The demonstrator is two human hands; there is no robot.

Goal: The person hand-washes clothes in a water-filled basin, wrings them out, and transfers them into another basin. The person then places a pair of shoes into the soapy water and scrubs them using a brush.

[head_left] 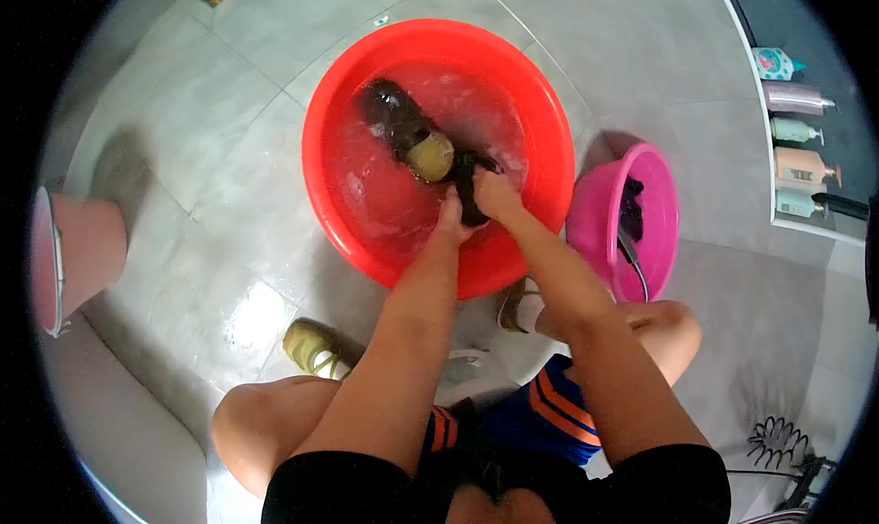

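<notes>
Inside a large red basin (320,185) of cloudy, sudsy water, both my hands are closed on a dark wet cloth (469,194). My left hand (451,217) grips its near left side, while my right hand (496,194) is closed on its right side. Another dark wet piece (396,116), probably fabric, lies in the water toward the far left. Between the two dark pieces is a rounded yellowish thing (431,157), whose kind I cannot make out. My fingers partly hide the cloth.
Right of the red basin stands a pink basin (668,194) with dark cloth (632,208) and a shower head (627,245) on a hose. A pink bucket (92,249) is at left. Several bottles (798,168) line a shelf at right. Grey tiles (211,176) cover the floor.
</notes>
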